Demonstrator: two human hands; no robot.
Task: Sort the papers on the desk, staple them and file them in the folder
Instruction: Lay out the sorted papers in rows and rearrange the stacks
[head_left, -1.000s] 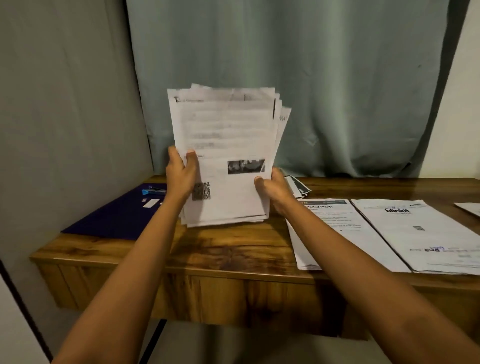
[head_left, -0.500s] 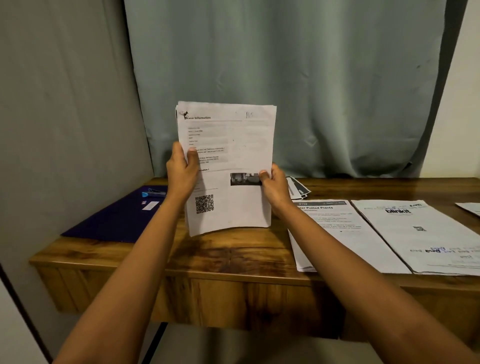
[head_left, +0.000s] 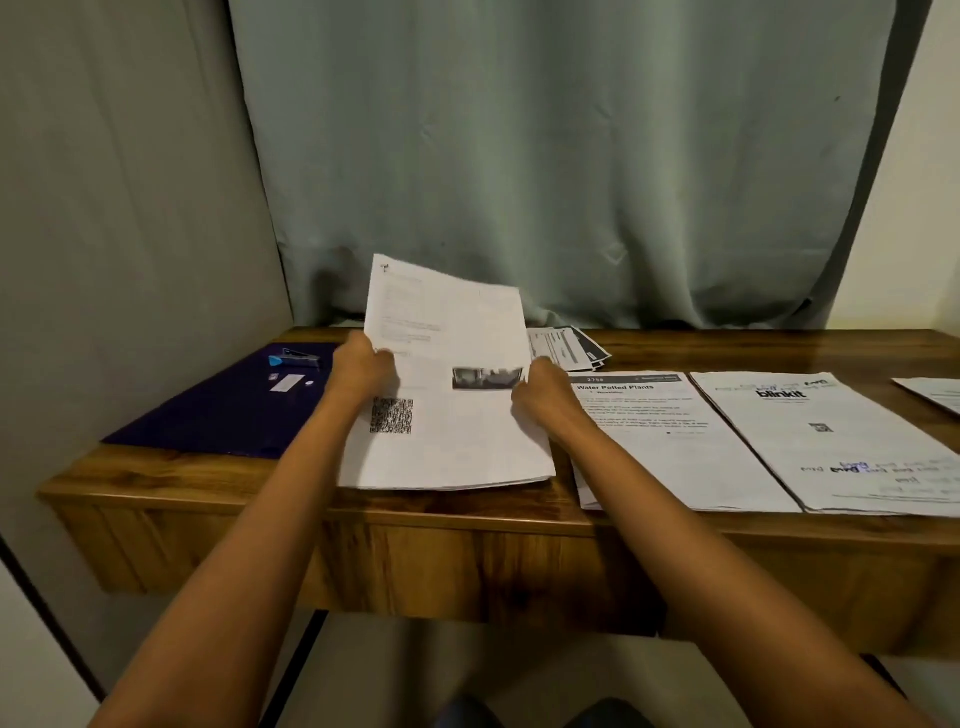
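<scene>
1. Nearest me, low in the frame, is the front edge of the desk (head_left: 467, 525). My two arms reach over it.
2. In the middle of the frame I hold the stack (head_left: 457, 447). Its low edge is down at the desk and its top edge tips up toward the curtain.
3. My left hand (head_left: 363, 371) grips the stack's left side, with the thumb on the front. My right hand (head_left: 543, 395) pinches the right side.
4. I think I am at the sorting step, with this stack lined up and ready for a staple.
5. Next, I think one hand must keep the sheets even while the other goes for the stapler.
6. The stack shows a square code and a small grey photo. Its words are too blurry to read.
7. Just right of it lies the plant sheet (head_left: 670, 441), headed "Water Potted Plants".
8. Further right is the blinkit sheet (head_left: 831, 452), with "blinkit" in bold. The pen marks on it I cannot read.
9. At the left lies the dark folder (head_left: 218, 415), closed flat.
10. The stapler (head_left: 296, 357) sits on the folder's far end.
11. Small cards (head_left: 569, 347) lie behind the stack.
12. Farthest back hangs the curtain (head_left: 571, 156).
</scene>
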